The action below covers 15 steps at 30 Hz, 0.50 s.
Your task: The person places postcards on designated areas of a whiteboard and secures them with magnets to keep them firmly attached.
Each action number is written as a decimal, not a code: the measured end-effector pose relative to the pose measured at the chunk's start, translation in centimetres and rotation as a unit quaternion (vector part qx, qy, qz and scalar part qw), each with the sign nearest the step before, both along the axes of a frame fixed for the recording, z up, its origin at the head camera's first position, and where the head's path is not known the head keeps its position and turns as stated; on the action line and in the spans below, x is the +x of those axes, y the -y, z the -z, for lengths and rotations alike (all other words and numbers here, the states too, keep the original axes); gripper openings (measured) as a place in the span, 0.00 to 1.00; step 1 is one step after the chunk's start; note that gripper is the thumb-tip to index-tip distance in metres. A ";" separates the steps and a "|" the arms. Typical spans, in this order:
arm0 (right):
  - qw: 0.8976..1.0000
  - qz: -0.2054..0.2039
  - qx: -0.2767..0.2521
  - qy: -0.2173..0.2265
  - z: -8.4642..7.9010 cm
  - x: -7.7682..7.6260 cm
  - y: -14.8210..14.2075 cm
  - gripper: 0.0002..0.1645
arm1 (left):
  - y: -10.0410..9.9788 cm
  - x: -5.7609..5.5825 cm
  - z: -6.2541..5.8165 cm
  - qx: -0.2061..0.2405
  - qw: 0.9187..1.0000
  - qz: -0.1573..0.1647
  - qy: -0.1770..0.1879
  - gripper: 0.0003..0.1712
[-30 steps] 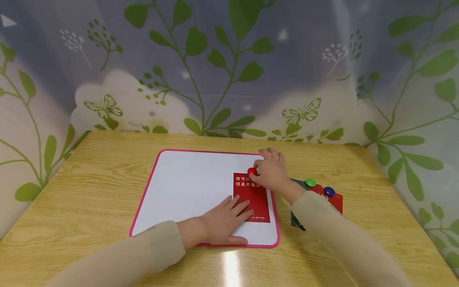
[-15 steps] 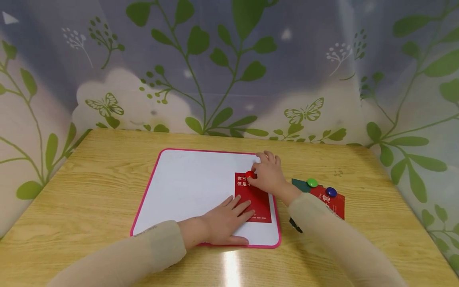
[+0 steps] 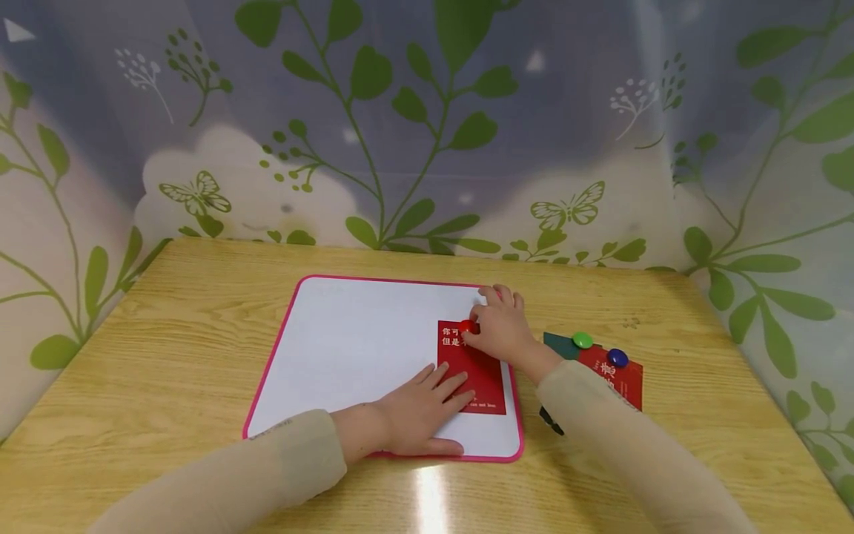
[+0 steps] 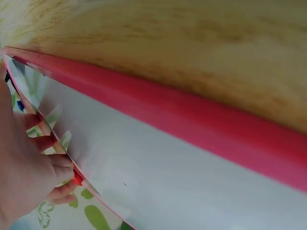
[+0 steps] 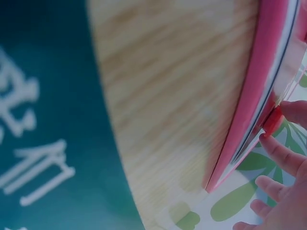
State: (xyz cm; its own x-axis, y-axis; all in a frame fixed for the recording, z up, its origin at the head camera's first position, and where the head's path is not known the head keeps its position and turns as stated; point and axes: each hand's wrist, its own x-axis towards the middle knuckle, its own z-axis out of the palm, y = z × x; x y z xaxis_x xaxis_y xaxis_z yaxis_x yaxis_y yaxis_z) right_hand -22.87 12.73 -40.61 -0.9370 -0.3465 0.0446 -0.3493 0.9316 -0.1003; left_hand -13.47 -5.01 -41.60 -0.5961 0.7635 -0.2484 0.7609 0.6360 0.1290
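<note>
The whiteboard [image 3: 360,334] holds one red card [image 3: 485,374], left hand [image 3: 416,411] spread there, right hand [image 3: 502,322] pinching a red magnet [image 3: 468,326]; other cards [image 3: 626,380] still lie off-board.

Yellowish wood-grain bench [image 3: 153,356]. Printed backdrop [image 3: 400,144] behind bench and along both sides, grey-blue above, whitish below. Green leaves [image 3: 371,73] across it; butterfly outline [image 3: 195,194] at left, second butterfly [image 3: 568,208] at right. Bright light streak [image 3: 431,497] on bench's near part.
</note>
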 end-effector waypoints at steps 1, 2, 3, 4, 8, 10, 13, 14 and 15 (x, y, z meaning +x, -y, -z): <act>1.000 -0.001 0.000 0.000 0.0 0.0 0.0 0.17 | 0.0 0.0 0.0 0.000 1.000 -0.001 0.001 0.45; 1.000 -0.001 -0.001 0.002 0.0 0.0 0.0 0.17 | 0.1 0.0 -0.1 0.000 1.000 -0.002 0.002 0.45; 1.000 -0.001 -0.002 0.004 -0.1 0.1 -0.1 0.18 | 0.1 0.0 -0.1 0.001 1.000 -0.003 0.001 0.45; 1.000 -0.001 -0.004 0.007 -0.1 0.1 -0.2 0.19 | 0.2 0.0 -0.2 0.001 1.000 -0.005 0.000 0.44; 1.000 0.001 -0.017 0.019 -0.3 0.3 -0.7 0.25 | 0.7 -0.1 -0.6 0.004 1.000 -0.019 -0.004 0.45; 1.000 0.003 -0.022 0.022 -0.5 0.4 -1.1 0.26 | 1.1 -0.3 -0.9 0.005 1.000 -0.031 -0.003 0.46; 0.999 0.004 -0.028 0.018 -0.7 0.6 -1.9 0.25 | 2.0 -0.6 -1.2 0.013 0.998 -0.054 0.001 0.46; 0.999 0.005 -0.032 0.018 -0.7 0.7 -2.2 0.25 | 2.3 -0.7 -1.2 0.017 0.998 -0.063 0.004 0.47; 0.999 0.007 -0.034 0.019 -0.7 0.7 -2.6 0.25 | 2.7 -0.8 -1.3 0.022 0.997 -0.072 0.006 0.47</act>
State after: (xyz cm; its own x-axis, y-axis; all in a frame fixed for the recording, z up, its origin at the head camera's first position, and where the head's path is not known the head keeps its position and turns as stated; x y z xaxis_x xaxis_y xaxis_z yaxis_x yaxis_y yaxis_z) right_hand -22.20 15.30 -39.89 -0.9434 -0.3302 0.0324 -0.3306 0.9271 -0.1767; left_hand -14.24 -7.75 -40.31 -0.6974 0.6805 -0.2249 0.6603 0.7321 0.1676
